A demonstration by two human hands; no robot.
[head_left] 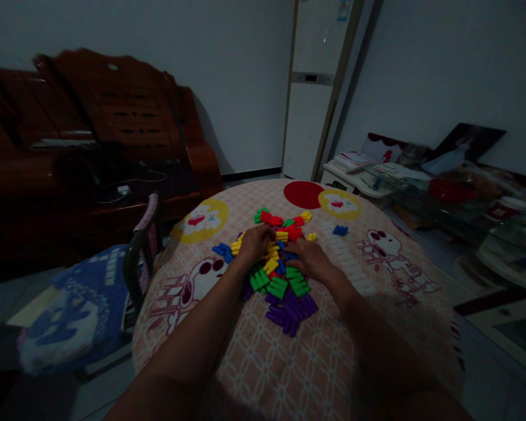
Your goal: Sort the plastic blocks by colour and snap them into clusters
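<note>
A pile of colourful plastic building blocks, each shaped like a row of joined fingers, lies on the round table. My left hand [256, 242] is over the pile among the yellow blocks [271, 266], its fingers curled down; what they hold, if anything, is hidden. To the right, my right hand [311, 257] reaches in with fingers apart, beside blue blocks [282, 268]. Green blocks [277, 287] and purple blocks [291, 310] lie in groups nearer to me. Red blocks [271, 218] are at the far side. One blue block [341, 230] sits apart on the right.
A patterned cloth [284, 374] covers the table. At the left stands a chair [142, 251] with a blue cushion [83, 298]; behind it is a wooden sofa [127, 111]. A glass-topped cabinet [425, 193] with papers and bags is on the right. A tall white appliance [309, 117] stands behind.
</note>
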